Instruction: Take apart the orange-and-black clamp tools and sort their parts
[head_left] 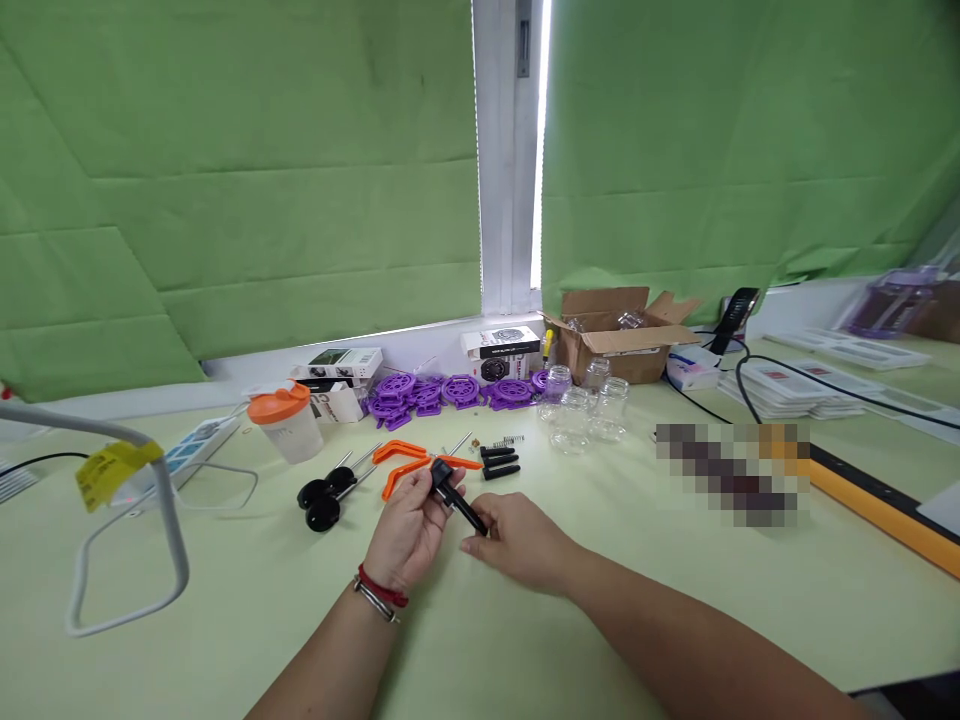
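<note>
Both of my hands are on a black plastic part (pixel 466 510) with a blocky head and a long narrow stem. My left hand (pixel 409 532) has its fingers closed around the head end. At the stem's lower end, my right hand (pixel 525 540) closes its thumb and fingers on it, and its fingertips are partly hidden. Just beyond the hands lie orange angled plastic pieces (pixel 399 451). Short black tubes (pixel 500 461) and small metal springs (pixel 513 440) rest right of them. To the left are round black knobs (pixel 323 513) with metal rods.
Purple plastic wheel-like parts (pixel 460 390) line the back. Clear glass jars (pixel 574 420) stand before an open cardboard box (pixel 619 355). An orange-lidded cup (pixel 289 425) and a bent grey tube (pixel 176 540) are at left. An orange-and-black bar (pixel 885 510) lies at right.
</note>
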